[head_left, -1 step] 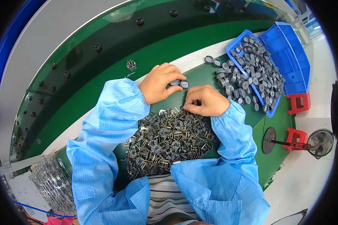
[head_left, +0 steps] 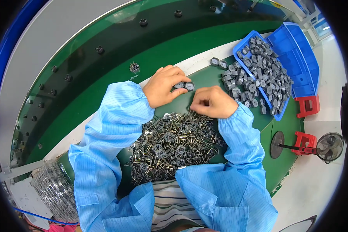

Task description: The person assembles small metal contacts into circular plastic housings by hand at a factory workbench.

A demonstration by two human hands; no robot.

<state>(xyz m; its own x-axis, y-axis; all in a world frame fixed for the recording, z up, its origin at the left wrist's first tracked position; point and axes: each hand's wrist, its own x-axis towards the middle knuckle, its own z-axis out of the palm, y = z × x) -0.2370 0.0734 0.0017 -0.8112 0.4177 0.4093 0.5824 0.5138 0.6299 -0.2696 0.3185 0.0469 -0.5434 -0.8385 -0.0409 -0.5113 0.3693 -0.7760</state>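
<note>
My left hand [head_left: 164,86] is closed, its thumb and fingers gripping two small dark grey plastic caps [head_left: 189,86] with holes in their faces. Close by on the right, the fingers of my right hand [head_left: 212,102] are pinched together. A small dark bit shows at those fingertips, too hidden to make out. Just under the right hand lies a large heap of small black parts with brass-coloured metal pins [head_left: 174,143], spread over the green table in front of me.
At the right, a blue bin [head_left: 236,48] lies tipped, grey caps spilling onto the table [head_left: 205,79]. Beyond a white strip [head_left: 210,54], a green belt [head_left: 116,71] carries scattered parts, including a pinned piece [head_left: 134,68]. Right stand a small fan [head_left: 330,147] and red stools [head_left: 307,106].
My right hand has shifted very slightly up and right, off the heap's edge. The parts on the belt have crept a little to the left. My left hand keeps its place.
</note>
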